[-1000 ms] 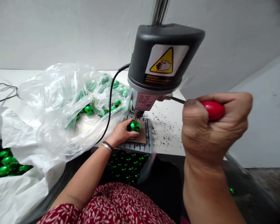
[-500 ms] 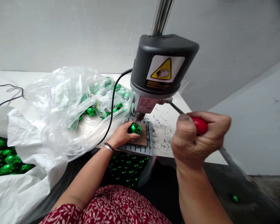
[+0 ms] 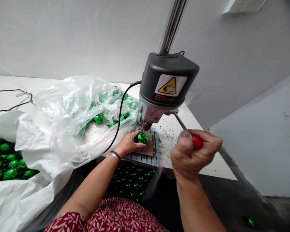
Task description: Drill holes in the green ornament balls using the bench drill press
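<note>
A shiny green ball [image 3: 143, 138] sits under the chuck of a dark drill press [image 3: 169, 77], on a brown board [image 3: 148, 149]. My left hand [image 3: 130, 143] grips the ball from the left, thumb and fingers around its side. The thin bit reaches down to the top of the ball; whether it has entered cannot be made out. My right hand [image 3: 195, 153] is wrapped round the red knob [image 3: 197, 141] at the end of the press's metal lever.
Clear plastic bags [image 3: 70, 96] with green balls lie left of the press. A white sack [image 3: 36, 154] with more balls is at the far left. A black cable [image 3: 120, 112] curves beside my left hand. Dark shavings dot the white table [image 3: 169, 129].
The camera view has shifted, so the press and table appear lower. My right hand, still round the knob, appears further left and nearer the press. My left hand still holds the ball.
</note>
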Demonstrator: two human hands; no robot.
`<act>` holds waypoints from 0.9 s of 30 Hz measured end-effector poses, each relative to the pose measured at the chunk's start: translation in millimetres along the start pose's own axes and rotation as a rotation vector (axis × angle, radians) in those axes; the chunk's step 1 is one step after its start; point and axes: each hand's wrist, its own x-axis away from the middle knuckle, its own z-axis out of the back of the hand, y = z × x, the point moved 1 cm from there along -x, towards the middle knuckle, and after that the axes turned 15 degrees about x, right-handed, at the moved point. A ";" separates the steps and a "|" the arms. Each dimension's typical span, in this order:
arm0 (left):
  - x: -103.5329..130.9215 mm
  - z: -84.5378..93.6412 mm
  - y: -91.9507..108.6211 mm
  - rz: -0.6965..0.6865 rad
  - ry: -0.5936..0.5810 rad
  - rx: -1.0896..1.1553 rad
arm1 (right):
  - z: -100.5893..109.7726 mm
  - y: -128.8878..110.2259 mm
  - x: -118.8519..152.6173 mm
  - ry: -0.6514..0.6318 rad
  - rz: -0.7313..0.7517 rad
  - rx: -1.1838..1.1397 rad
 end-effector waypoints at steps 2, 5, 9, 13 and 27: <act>0.0 0.1 -1.0 0.007 0.000 0.015 | 0.5 1.0 4.0 0.002 0.009 0.003; -0.4 0.2 -2.2 0.016 -0.005 0.019 | 2.7 1.3 8.9 -0.003 0.037 0.001; -2.0 -1.3 0.4 0.019 0.007 -0.006 | 3.4 -2.8 -9.2 -0.007 0.045 0.005; 0.9 -3.6 9.7 0.038 0.046 -0.067 | -7.0 -14.1 -64.9 -0.070 0.043 0.008; 57.9 79.4 32.6 0.053 0.049 0.107 | -27.2 -23.6 -111.5 -0.319 -0.291 0.135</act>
